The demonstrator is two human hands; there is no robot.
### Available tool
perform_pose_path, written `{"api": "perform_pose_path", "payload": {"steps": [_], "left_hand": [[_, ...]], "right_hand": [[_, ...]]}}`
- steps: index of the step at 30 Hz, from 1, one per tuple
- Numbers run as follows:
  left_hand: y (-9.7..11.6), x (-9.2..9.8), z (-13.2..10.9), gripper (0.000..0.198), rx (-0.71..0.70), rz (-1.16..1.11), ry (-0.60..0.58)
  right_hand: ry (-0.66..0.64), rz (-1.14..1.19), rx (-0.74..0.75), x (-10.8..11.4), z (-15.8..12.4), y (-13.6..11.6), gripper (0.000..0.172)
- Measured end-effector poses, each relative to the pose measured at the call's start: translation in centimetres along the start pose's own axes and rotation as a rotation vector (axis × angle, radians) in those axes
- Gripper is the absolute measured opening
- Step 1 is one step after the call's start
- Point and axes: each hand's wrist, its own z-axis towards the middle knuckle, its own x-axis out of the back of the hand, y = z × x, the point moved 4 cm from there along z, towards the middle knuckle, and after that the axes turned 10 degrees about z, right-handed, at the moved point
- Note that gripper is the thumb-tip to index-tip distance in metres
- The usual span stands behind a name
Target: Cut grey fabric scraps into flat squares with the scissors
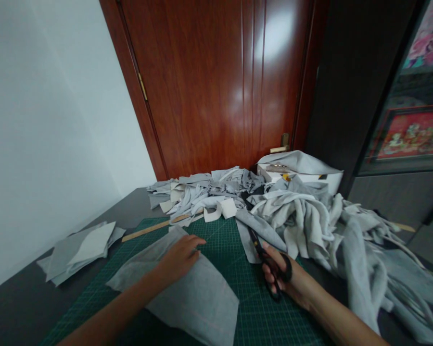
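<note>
A home sewing corner: cutting mat (pixel 238 269), fabric scraps (pixel 205 192), wooden door (pixel 216 81)

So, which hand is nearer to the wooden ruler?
Left. The left hand rests on the grey fabric just before the wooden ruler; the right hand, holding scissors, is farther to its right.

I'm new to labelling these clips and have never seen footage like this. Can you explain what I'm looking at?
No machine here: a person wears a camera on their head, so this one picture looks forward and down at their own bare hands. The left hand lies flat on a grey piece of cloth on a green cutting mat. The right hand holds black scissors by the handles, blades pointing away towards a heap of grey scraps. A wooden ruler lies at the mat's far edge, and a small stack of cut pieces sits on the dark table to the left.
</note>
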Motion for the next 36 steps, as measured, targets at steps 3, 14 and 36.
{"api": "perform_pose_path", "payload": {"steps": [3, 14, 36], "left_hand": [[1.9, -0.6, -0.7, 0.058, -0.2, -0.028, -0.161], [1.3, 2.3, -3.3, 0.029, -0.021, -0.184, 0.292], [5.6, -2.0, 5.6, 0.024, -0.091, -0.183, -0.07]], "right_hand": [[-0.006, -0.04, -0.011, -0.2, 0.0, 0.4, 0.05], [-0.031, -0.045, 0.012, -0.5, -0.2, 0.3, 0.052], [-0.04, -0.093, 0.014, -0.6, 0.0, 0.5, 0.057]]}}
